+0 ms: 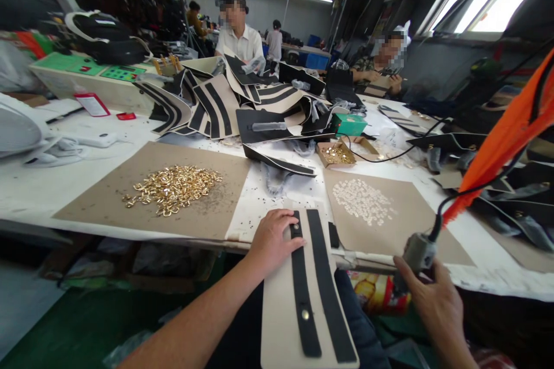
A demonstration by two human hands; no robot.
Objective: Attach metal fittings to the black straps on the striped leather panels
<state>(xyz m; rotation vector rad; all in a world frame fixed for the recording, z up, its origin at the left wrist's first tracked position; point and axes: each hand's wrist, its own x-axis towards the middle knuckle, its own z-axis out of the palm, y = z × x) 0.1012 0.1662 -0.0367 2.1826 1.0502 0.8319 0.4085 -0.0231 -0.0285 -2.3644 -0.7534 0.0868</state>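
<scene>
My left hand (277, 237) grips the far end of a beige panel (281, 323) with two black strips along it. Its thumb and fingers close around a short black tab with a metal stud on the left strip. Lower on that strip sits a second, gold-coloured stud (305, 315). The panel lies over my lap, its far end by the table edge. To the right, off the panel, my right hand (437, 297) is wrapped around a grey corded power tool (419, 253); its working tip is hidden.
Gold metal fittings (177, 187) and small whitish pieces (362, 200) lie on brown boards. Striped panels (216, 106) are heaped behind, near a small box of gold parts (335, 154). An orange cloth strip (502, 132) hangs beside the tool's cord. Co-workers (240, 37) sit across the table.
</scene>
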